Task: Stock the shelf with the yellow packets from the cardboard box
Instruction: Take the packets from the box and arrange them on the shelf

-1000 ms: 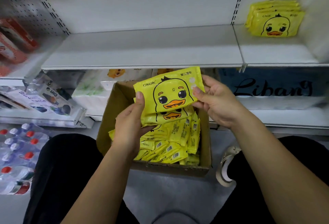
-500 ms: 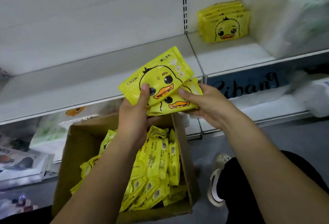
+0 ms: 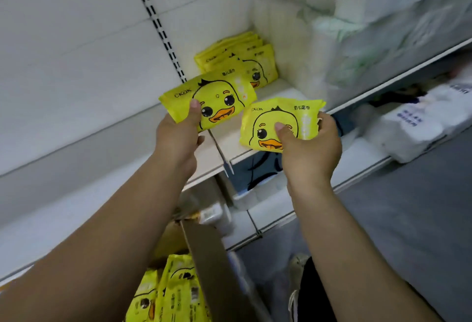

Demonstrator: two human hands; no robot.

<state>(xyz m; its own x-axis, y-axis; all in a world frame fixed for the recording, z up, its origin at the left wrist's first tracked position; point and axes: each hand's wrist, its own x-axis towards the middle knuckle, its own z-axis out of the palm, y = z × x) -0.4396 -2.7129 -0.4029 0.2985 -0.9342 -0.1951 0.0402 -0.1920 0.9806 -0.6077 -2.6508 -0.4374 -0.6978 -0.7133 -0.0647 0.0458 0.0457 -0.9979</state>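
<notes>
My left hand grips one yellow duck packet by its lower left corner, held up over the white shelf. My right hand holds a second yellow duck packet just in front of the shelf's front edge. A stack of the same yellow packets leans against the shelf's back wall, right of the slotted upright. The cardboard box stands at the bottom, with several yellow packets inside it.
White and green wrapped packs fill the shelf to the right of the stack. White packs with blue print lie on the lower shelf at right. A bare white shelf board runs to the left. Grey floor and my shoe lie below.
Both hands have risen from the box toward the shelf. The two packets, held together before, are now apart, one in each hand. The view has swung right and up.
</notes>
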